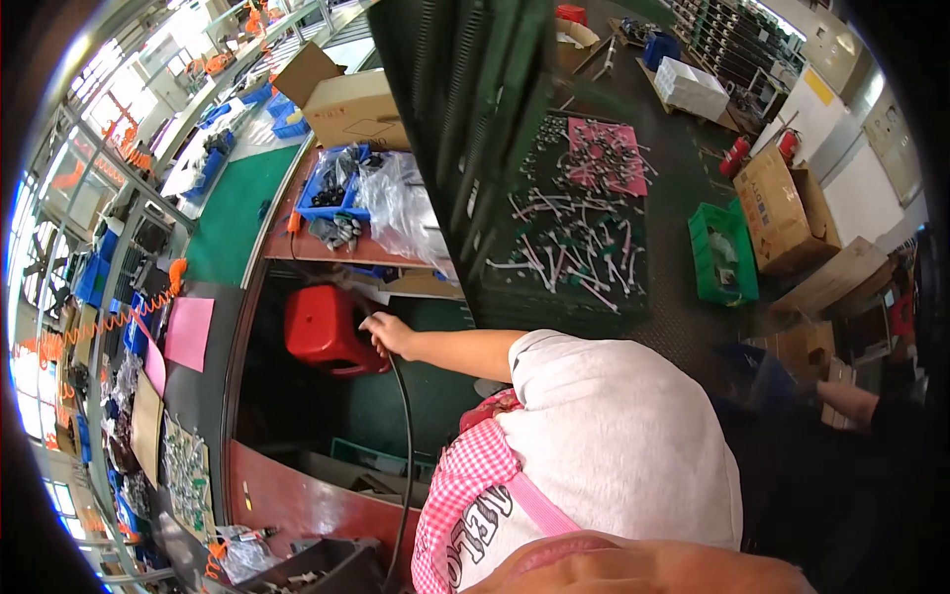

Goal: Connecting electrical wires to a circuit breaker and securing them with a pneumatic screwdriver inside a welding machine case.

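Observation:
My right arm reaches out to the left from a light short sleeve. At its end my right hand is closed at the edge of a red plastic stool. The stool is tipped, its seat turned to the left, in the dark space under a red-brown workbench. A black hose or cable runs down from just beside the hand. My fingers partly hide where they meet the stool. My left hand is out of sight.
A large dark green panel rises close by. Beyond it, metal pieces lie scattered beside a pink sheet. A green crate and cardboard box stand right. A blue bin is on the bench. Another person's hand shows at far right.

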`<move>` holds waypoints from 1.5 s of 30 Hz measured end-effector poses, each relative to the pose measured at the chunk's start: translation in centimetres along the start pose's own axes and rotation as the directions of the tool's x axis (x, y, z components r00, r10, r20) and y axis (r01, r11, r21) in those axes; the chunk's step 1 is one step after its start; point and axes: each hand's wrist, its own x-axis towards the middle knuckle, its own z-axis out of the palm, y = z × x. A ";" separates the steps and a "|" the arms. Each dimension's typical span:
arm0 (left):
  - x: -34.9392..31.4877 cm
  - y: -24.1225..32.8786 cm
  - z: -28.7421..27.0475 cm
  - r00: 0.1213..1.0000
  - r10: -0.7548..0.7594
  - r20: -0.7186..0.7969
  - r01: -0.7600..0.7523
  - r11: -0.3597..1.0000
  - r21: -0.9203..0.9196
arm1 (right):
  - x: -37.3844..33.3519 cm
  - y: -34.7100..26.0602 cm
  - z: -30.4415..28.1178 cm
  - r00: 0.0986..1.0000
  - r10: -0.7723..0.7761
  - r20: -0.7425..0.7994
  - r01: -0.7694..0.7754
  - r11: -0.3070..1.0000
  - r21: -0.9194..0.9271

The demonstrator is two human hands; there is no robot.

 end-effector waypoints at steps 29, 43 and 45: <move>21.9 -22.4 0.0 0.819 -0.556 -0.140 0.573 0.783 0.243 | -11.1 -10.7 13.6 0.857 -0.218 0.468 0.120 0.966 0.229; 19.1 -17.1 -1.5 0.829 -0.474 -0.297 0.553 0.777 0.300 | -7.0 -10.2 20.0 0.849 -0.286 0.443 0.285 0.956 0.071; 18.5 -17.9 -3.7 0.867 -0.402 -0.295 0.482 0.828 0.286 | -6.3 -10.8 21.5 0.898 -0.230 0.376 0.209 0.973 0.097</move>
